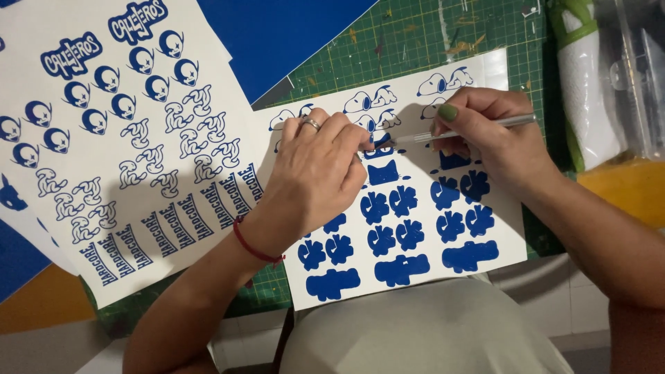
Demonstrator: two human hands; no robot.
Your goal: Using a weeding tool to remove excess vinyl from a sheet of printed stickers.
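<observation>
Your right hand (485, 135) grips a slim silver weeding tool (471, 129) like a pen, its tip touching a blue cut-out near the middle of the sticker sheet (415, 277). Your left hand (315, 173), fingers curled and pressed flat, pins that sheet to the green cutting mat (409, 41) on the desk, holding nothing. The step in hand looks like picking waste vinyl from around the blue shapes; the next move likely calls for a light lift at the tip while the left hand holds the sheet down. To the left lies a second sheet (125, 159) of blue decals; far right, a white roll (589, 97).
</observation>
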